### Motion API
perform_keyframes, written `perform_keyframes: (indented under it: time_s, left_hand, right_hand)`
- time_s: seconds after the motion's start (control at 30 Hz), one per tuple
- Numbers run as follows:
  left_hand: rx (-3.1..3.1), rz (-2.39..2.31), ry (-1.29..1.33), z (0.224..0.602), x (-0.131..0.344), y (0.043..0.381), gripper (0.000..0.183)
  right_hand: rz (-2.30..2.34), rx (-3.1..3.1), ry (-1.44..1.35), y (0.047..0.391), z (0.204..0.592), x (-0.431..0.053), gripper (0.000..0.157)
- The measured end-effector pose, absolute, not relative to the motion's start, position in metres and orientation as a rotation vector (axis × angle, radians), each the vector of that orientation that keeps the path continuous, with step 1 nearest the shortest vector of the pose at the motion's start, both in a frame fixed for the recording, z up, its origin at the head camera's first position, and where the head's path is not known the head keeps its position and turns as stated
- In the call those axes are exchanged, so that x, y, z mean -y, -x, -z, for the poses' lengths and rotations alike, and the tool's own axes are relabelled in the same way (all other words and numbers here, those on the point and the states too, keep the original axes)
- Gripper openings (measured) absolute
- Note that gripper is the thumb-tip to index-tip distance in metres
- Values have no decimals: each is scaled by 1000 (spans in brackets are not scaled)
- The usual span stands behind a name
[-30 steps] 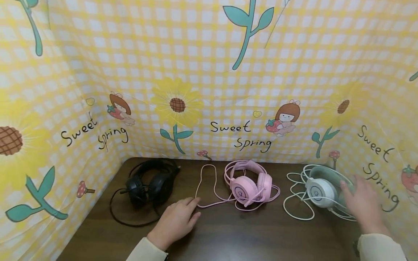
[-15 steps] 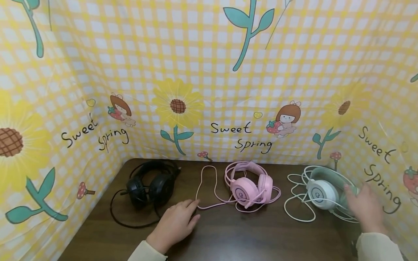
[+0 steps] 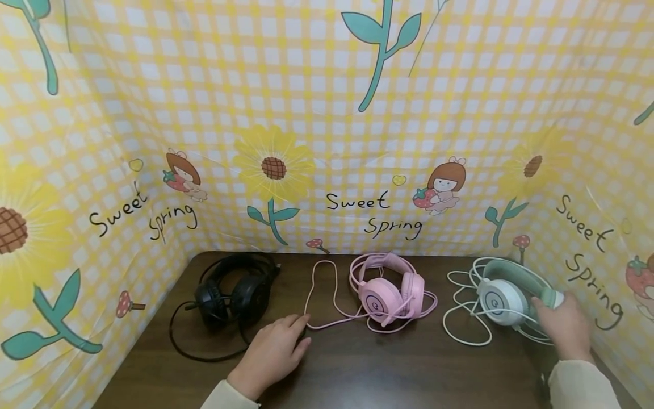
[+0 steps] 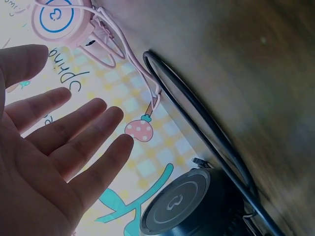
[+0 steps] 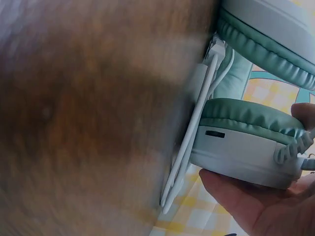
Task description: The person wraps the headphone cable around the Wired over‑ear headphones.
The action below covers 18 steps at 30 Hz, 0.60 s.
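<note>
My right hand (image 3: 566,328) grips the right ear cup of a white and mint-green headset (image 3: 503,304) at the table's right side. In the right wrist view, the thumb lies by the green cushion (image 5: 253,115) and fingers (image 5: 231,196) curl under the white shell (image 5: 236,152). The headset's white cable (image 3: 467,341) loops out to its left. My left hand (image 3: 273,353) rests on the table with fingers extended, fingertips right at the pink cable (image 3: 332,324). The left wrist view shows its palm and spread fingers (image 4: 83,147), with nothing held.
A pink headset (image 3: 385,298) lies mid-table near the back. To the left is a black headset (image 3: 237,295), its black cable (image 3: 196,358) curving forward close to my left hand. A yellow checked cloth (image 3: 306,113) walls the brown table (image 3: 398,372) at back and sides.
My right hand has drawn slightly left and in around the right ear cup, and more of the white shell shows. The left hand stays in place. The head view has shifted a little.
</note>
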State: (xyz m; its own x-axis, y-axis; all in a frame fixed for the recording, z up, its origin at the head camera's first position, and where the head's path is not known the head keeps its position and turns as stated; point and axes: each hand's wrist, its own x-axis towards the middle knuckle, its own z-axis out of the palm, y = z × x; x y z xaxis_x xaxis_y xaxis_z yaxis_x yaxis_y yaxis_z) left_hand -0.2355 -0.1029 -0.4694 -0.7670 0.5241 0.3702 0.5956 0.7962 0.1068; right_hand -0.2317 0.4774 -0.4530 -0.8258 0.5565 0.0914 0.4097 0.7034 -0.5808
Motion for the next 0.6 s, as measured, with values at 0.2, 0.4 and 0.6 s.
perform_keyframes:
  time_s: [0.2, 0.4, 0.6]
  left_hand:
    - [2668, 326, 853, 470, 103, 234, 43]
    - [2671, 332, 858, 470, 102, 233, 44]
    - [2639, 320, 862, 469, 101, 235, 44]
  right_hand:
    - [-862, 2656, 814, 230, 453, -478, 79]
    - [-894, 2643, 817, 224, 453, -480, 76]
    - [-910, 2609, 791, 219, 450, -474, 71]
